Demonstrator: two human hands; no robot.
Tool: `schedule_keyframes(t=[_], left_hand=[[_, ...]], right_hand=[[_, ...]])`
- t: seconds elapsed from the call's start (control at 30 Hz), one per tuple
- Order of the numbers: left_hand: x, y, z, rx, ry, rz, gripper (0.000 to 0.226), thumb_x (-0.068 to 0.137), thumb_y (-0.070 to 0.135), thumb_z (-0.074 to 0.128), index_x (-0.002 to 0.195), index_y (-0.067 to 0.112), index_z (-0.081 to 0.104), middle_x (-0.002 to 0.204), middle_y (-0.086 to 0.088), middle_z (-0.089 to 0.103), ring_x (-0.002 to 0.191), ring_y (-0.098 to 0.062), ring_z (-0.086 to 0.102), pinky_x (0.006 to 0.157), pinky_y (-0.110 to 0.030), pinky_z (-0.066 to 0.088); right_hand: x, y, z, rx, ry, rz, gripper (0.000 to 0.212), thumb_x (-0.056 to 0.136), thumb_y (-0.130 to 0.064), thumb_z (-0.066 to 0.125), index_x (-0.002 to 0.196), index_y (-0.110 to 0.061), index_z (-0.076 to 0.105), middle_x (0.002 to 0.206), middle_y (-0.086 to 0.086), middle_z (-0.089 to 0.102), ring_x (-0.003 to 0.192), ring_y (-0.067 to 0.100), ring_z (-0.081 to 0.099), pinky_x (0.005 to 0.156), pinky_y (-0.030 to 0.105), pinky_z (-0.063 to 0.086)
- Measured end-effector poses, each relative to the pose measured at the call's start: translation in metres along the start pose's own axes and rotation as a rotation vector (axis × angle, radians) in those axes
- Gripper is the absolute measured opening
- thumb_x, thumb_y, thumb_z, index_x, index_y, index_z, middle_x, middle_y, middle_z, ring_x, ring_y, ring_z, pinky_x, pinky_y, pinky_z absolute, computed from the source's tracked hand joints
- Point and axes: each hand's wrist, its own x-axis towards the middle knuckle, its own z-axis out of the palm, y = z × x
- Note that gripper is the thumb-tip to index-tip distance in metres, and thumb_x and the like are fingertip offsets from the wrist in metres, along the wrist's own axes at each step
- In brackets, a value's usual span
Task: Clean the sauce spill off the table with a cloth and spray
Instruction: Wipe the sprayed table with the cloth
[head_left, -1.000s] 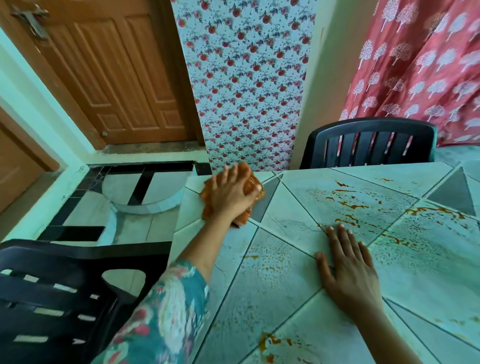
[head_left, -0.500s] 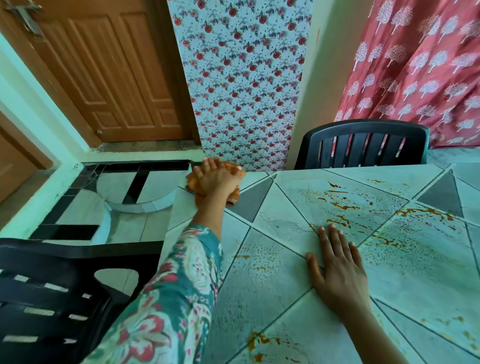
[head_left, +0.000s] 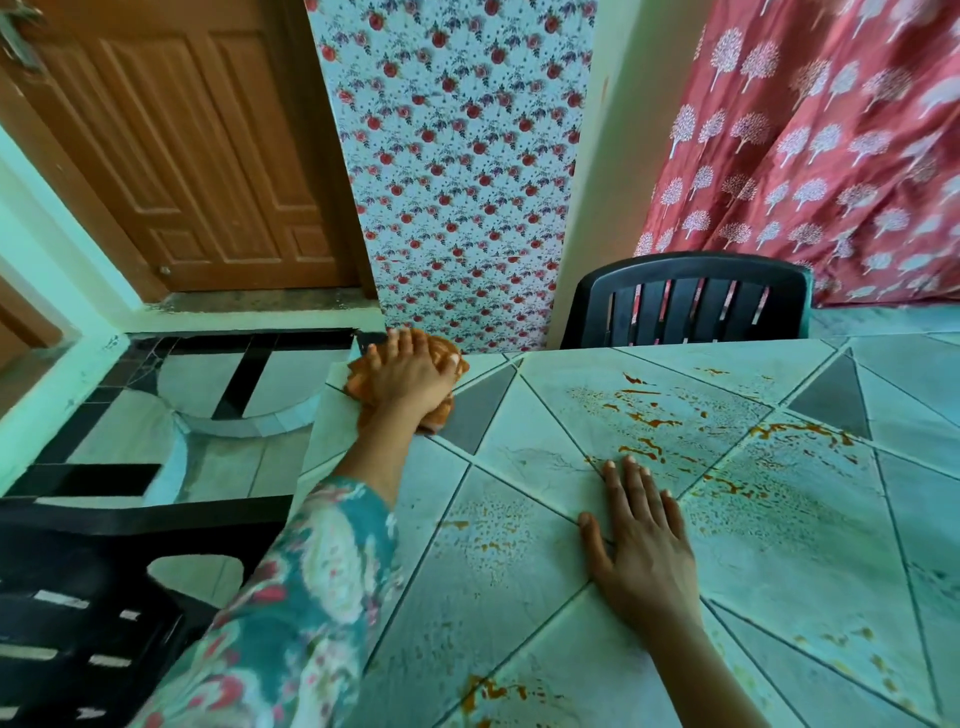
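My left hand (head_left: 410, 376) presses an orange cloth (head_left: 358, 376) flat on the far left corner of the table (head_left: 519, 597), fingers spread over it. The cloth is mostly hidden under the hand. My right hand (head_left: 641, 545) lies flat and open on the tabletop, palm down, holding nothing. Orange-brown sauce streaks (head_left: 649, 421) smear the tiles just beyond its fingertips, and more sauce (head_left: 488, 691) sits near the front edge. No spray bottle is in view.
A black plastic chair (head_left: 685, 301) stands at the table's far side, another black chair (head_left: 78, 597) at the left. Behind are a wooden door (head_left: 182, 145), a floral panel (head_left: 457, 156) and a red curtain (head_left: 831, 156).
My left hand has slid the cloth away from me toward the far left corner of the table. My right hand has stayed flat in place.
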Motion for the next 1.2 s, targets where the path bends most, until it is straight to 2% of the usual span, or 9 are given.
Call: schedule_keyframes(t=[0.1, 0.23, 0.33, 0.4, 0.6, 0.77, 0.9, 1.07, 1.2], left_hand=[[0.006, 0.049, 0.001, -0.004, -0.057, 0.090, 0.080, 0.093, 0.064, 0.012, 0.151, 0.011, 0.004, 0.159, -0.011, 0.001, 0.146, -0.027, -0.002, 0.117, -0.048, -0.007], [-0.039, 0.100, 0.012, 0.046, -0.074, 0.438, 0.077, 0.094, 0.063, 0.013, 0.150, 0.015, -0.007, 0.158, -0.005, -0.012, 0.145, -0.022, -0.013, 0.116, -0.046, -0.013], [-0.071, 0.081, 0.023, 0.086, -0.035, 0.721, 0.073, 0.093, 0.062, 0.015, 0.150, 0.023, -0.006, 0.157, 0.005, -0.012, 0.145, -0.012, -0.013, 0.116, -0.040, -0.015], [-0.068, 0.050, 0.023, 0.057, -0.016, 0.774, 0.075, 0.085, 0.066, 0.008, 0.150, 0.029, -0.003, 0.156, 0.012, -0.010, 0.144, -0.006, -0.010, 0.115, -0.035, -0.015], [0.002, 0.040, 0.004, -0.024, -0.048, 0.277, 0.065, 0.095, 0.062, 0.017, 0.151, 0.032, 0.005, 0.159, 0.006, 0.000, 0.147, -0.021, -0.001, 0.118, -0.046, -0.003], [-0.032, 0.095, 0.017, 0.054, -0.046, 0.484, 0.071, 0.092, 0.067, 0.014, 0.150, 0.031, -0.006, 0.158, 0.003, -0.012, 0.146, -0.023, -0.010, 0.116, -0.049, -0.009], [-0.072, 0.058, 0.027, 0.074, -0.013, 0.647, 0.066, 0.092, 0.064, 0.014, 0.148, 0.036, -0.008, 0.157, 0.010, -0.014, 0.145, -0.015, -0.011, 0.116, -0.044, -0.012], [-0.070, -0.048, 0.021, 0.010, 0.067, 0.201, 0.064, 0.093, 0.062, 0.011, 0.149, 0.034, -0.002, 0.158, 0.009, -0.006, 0.146, -0.016, -0.003, 0.118, -0.043, -0.003], [-0.119, -0.035, 0.025, -0.026, 0.102, -0.082, 0.068, 0.093, 0.058, 0.010, 0.151, 0.025, 0.001, 0.160, 0.000, -0.004, 0.146, -0.022, -0.003, 0.117, -0.050, -0.003]], right_hand=[[-0.001, -0.002, -0.001, 0.000, 0.001, -0.007, 0.078, 0.084, -0.061, 0.007, 0.150, -0.022, 0.016, 0.157, -0.002, 0.008, 0.143, 0.012, 0.004, 0.113, 0.027, -0.005], [-0.002, -0.002, -0.002, -0.009, -0.013, -0.010, 0.077, 0.084, -0.061, 0.007, 0.150, -0.023, 0.014, 0.157, -0.001, 0.008, 0.144, 0.012, 0.004, 0.113, 0.026, -0.007], [-0.001, -0.001, -0.001, -0.012, -0.013, 0.022, 0.075, 0.086, -0.059, 0.014, 0.149, -0.019, 0.023, 0.155, 0.002, 0.017, 0.143, 0.018, 0.016, 0.113, 0.029, 0.000], [-0.001, -0.002, 0.000, -0.009, -0.012, 0.034, 0.071, 0.087, -0.055, 0.022, 0.146, -0.016, 0.033, 0.153, 0.005, 0.026, 0.140, 0.023, 0.028, 0.112, 0.031, 0.007], [0.001, -0.003, 0.001, -0.003, -0.001, 0.027, 0.072, 0.087, -0.055, 0.020, 0.147, -0.018, 0.029, 0.154, 0.003, 0.023, 0.142, 0.022, 0.024, 0.112, 0.031, 0.005], [0.000, -0.004, 0.000, -0.013, 0.004, 0.023, 0.073, 0.086, -0.057, 0.017, 0.148, -0.018, 0.025, 0.155, 0.003, 0.021, 0.143, 0.020, 0.021, 0.112, 0.029, 0.001], [-0.002, -0.005, -0.002, -0.018, -0.008, 0.014, 0.078, 0.083, -0.060, 0.006, 0.150, -0.021, 0.014, 0.157, 0.000, 0.010, 0.145, 0.015, 0.008, 0.112, 0.026, -0.006], [-0.002, -0.006, -0.002, -0.003, -0.031, 0.019, 0.082, 0.080, -0.061, 0.001, 0.151, -0.021, 0.011, 0.158, 0.000, 0.006, 0.146, 0.015, 0.004, 0.115, 0.029, -0.004], [0.000, -0.004, -0.002, -0.009, -0.039, 0.016, 0.083, 0.079, -0.061, -0.001, 0.151, -0.020, 0.010, 0.158, 0.001, 0.006, 0.146, 0.016, 0.004, 0.116, 0.032, -0.001]])
